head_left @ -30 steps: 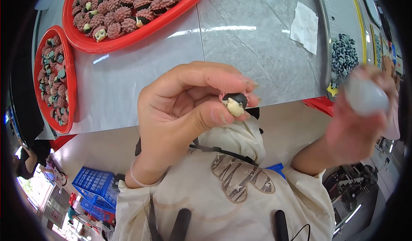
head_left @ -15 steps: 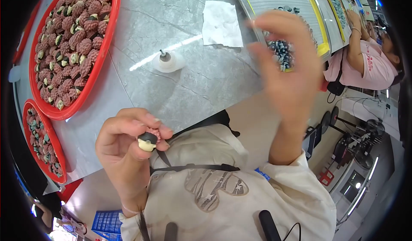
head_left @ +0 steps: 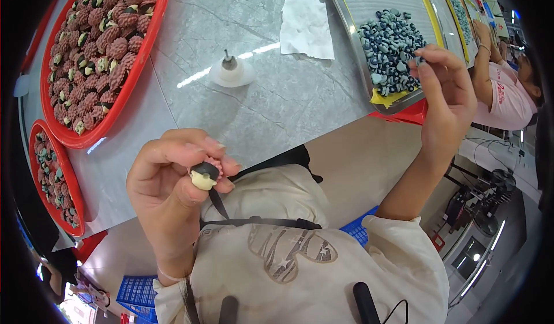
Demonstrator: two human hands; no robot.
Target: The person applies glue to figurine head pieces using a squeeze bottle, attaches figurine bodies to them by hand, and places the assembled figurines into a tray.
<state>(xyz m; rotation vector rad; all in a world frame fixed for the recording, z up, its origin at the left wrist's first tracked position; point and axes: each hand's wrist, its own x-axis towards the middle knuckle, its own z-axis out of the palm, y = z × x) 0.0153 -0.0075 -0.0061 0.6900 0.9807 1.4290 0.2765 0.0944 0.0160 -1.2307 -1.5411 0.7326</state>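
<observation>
In front of my body, my left hand [head_left: 164,188] pinches a small moulded piece [head_left: 204,175] between thumb and fingertips. It is pink and bumpy, with a black and cream part facing up. My right hand [head_left: 450,90] is at the near right corner of a metal tray [head_left: 353,53], its thumb and forefinger pressed together on a tiny blue-grey piece [head_left: 420,61]. Beside that hand lies a heap of small dark and pale blue pieces [head_left: 389,50]. A squat white bottle with a thin metal nozzle [head_left: 232,73] stands on the table between my hands.
A large red basket [head_left: 151,41] full of pink, black and cream pieces stands at left, with a smaller red basket [head_left: 74,200] nearer. A white paper sheet [head_left: 307,28] lies on the grey table [head_left: 254,110]. At far right sits a co-worker in a pink shirt [head_left: 499,96].
My right hand has moved right and slightly down, off the heap, and now pinches a tiny piece. The left hand keeps its hold almost in place.
</observation>
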